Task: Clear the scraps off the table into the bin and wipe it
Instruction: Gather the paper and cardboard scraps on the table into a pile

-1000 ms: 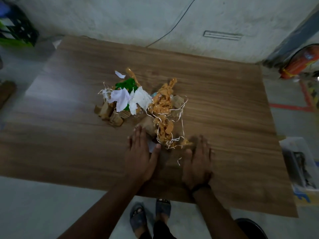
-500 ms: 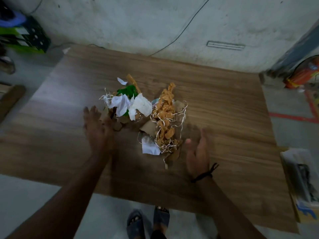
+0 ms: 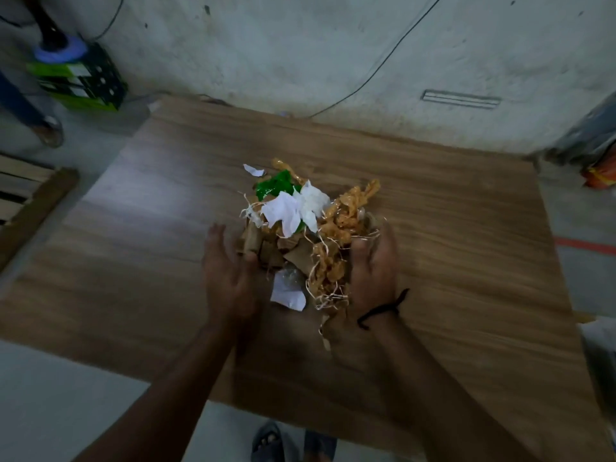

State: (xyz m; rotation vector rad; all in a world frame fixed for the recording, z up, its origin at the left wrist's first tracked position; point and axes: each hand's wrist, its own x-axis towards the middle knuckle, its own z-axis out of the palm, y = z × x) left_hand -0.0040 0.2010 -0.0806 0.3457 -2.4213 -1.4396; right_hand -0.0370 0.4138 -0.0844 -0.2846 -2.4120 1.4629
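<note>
A heap of scraps (image 3: 310,241) lies in the middle of the wooden table (image 3: 450,248): white paper, a green plastic bit, brown cardboard pieces, orange crinkled strips and pale string. My left hand (image 3: 230,278) presses against the heap's left side, palm turned inward, fingers apart. My right hand (image 3: 373,268), a black band at its wrist, cups the heap's right side against the orange strips. Both palms squeeze the pile between them. No bin is in view.
A green and black crate (image 3: 83,81) stands on the floor at the far left, next to another person's foot (image 3: 50,135). A wooden pallet (image 3: 23,195) lies left of the table. A black cable (image 3: 376,71) runs down the wall. My feet (image 3: 293,441) show below the near edge.
Both hands have moved inward from the pile's outer sides and now press against the scraps. The heap is bunched tighter. The camera has moved closer.
</note>
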